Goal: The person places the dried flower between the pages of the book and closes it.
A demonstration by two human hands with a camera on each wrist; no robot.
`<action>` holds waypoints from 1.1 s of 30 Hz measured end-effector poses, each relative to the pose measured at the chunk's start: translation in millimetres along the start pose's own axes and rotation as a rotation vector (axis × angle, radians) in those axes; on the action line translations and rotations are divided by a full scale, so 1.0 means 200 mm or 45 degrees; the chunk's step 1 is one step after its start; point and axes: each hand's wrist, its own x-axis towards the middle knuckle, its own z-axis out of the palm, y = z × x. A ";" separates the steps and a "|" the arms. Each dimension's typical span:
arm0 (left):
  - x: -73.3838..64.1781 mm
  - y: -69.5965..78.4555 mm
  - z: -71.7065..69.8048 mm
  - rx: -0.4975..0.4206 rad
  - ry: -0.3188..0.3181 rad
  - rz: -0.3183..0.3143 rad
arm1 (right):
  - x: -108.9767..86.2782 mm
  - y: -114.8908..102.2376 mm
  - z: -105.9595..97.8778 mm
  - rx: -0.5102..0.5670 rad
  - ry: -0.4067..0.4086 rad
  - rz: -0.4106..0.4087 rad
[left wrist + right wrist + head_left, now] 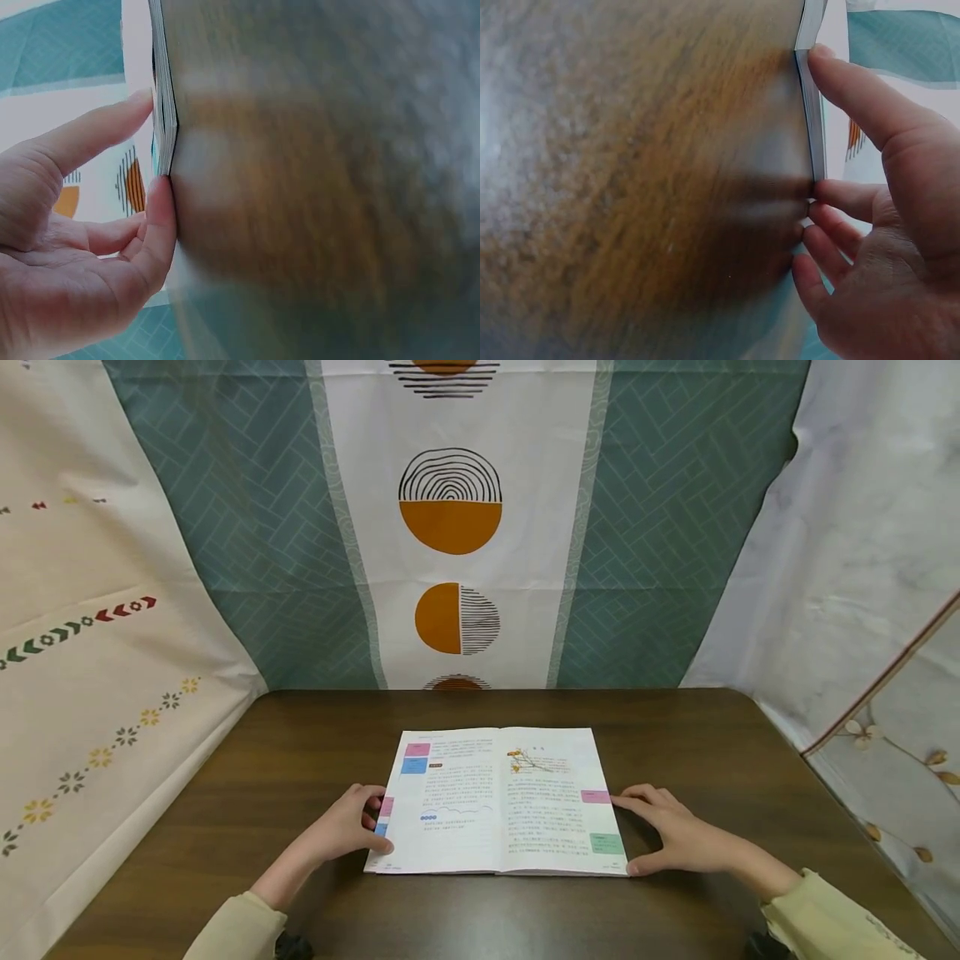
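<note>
An open book (457,852) lies on the table, its printed pages facing up and its spine running away from me. At the lower left corner, my left hand (348,825) has its thumb over the page margin and its other fingers curled at the left edge. My right hand (678,835) touches the opposite side, thumb at the lower right corner and index finger extended to the right edge. Both wrist views show the book's page block (163,142) from the side, with fingertips close to it; the right hand's other fingers (810,277) rest low beside the edge.
The dark brown wooden table (315,735) has rounded far corners. Behind it hangs a green and white patterned cloth (525,610). A cream cloth (112,693) borders the left side, and a pale floral cloth (862,652) borders the right.
</note>
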 end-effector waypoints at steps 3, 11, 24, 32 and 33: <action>0.00 0.00 0.00 -0.025 0.005 -0.006 | 0.01 0.00 0.00 0.007 -0.006 0.007; 0.04 0.01 0.01 -0.116 0.026 -0.051 | 0.01 0.00 0.00 0.017 -0.017 0.022; 0.07 0.04 -0.01 -0.082 0.051 -0.132 | 0.02 -0.01 0.00 0.026 -0.021 0.033; 0.07 0.08 0.01 0.032 0.082 -0.121 | 0.01 0.00 0.01 0.043 -0.002 0.025; 0.07 0.08 0.01 0.014 0.079 -0.129 | 0.01 0.00 0.01 0.041 0.000 0.022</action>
